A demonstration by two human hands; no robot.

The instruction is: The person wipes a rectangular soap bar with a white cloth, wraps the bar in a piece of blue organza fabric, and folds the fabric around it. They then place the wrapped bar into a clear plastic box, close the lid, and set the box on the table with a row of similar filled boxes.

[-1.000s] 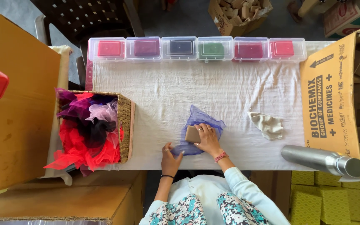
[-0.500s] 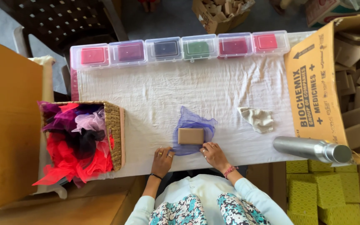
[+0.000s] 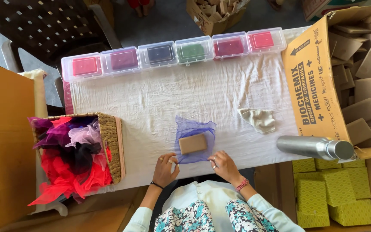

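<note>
Both hands have drawn back toward the body since the earlier frames, so the left hand (image 3: pixel 165 170) now pinches the near-left corner of the purple net square (image 3: pixel 193 138) and the right hand (image 3: pixel 224 165) rests fingertips at its near-right corner, pressed lightly together. Good practice here is keeping the two grips level and the net taut, lifting the corners evenly over the block. Just beyond the grips, the tan rectangular block (image 3: pixel 192 143) lies slightly tilted on the sheer, crinkled net, on the white-clothed tabletop (image 3: pixel 159 99).
</note>
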